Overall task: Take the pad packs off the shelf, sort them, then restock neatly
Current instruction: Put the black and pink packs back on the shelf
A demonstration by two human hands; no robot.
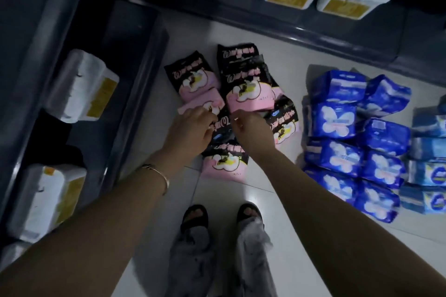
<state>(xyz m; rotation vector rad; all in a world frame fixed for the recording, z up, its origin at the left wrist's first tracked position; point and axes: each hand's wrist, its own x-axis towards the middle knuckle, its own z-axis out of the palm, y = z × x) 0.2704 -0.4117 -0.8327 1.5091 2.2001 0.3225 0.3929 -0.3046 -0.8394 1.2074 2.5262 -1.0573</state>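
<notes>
Both hands (190, 128) (251, 131) on pink-black pad packs (248, 89)

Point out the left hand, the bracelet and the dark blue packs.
left hand (190, 131): head view, back of the hand.
bracelet (158, 172): head view, band across the left wrist.
dark blue packs (337, 120): head view, front of one pack on the floor.

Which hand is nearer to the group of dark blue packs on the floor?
The right hand. It is over the pink and black packs, with the dark blue packs beside it on its outer side. The left hand is farther away, beyond the right hand.
</notes>
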